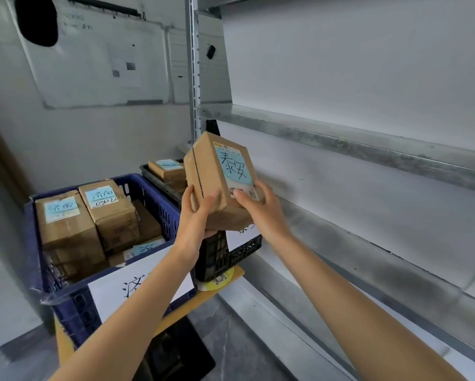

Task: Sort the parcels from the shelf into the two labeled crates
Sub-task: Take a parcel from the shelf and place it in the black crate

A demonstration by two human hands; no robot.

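Note:
A small cardboard parcel [217,171] with a light blue handwritten label is held up in the air, tilted, over the black crate [230,254]. My left hand [196,215] grips its lower left corner from below. My right hand [261,207] holds its lower right side, thumb on the labelled face. The blue crate [74,295] at the left holds several labelled cardboard parcels [65,218]. Another labelled parcel [166,167] lies in the far end of the black crate. Both crates carry white paper labels on their fronts, partly hidden by my arms.
The metal shelf [354,144] at the right has bare white boards and grey rails. The crates stand on a yellow surface [175,314] over a dark floor. A whiteboard [101,64] hangs on the wall behind.

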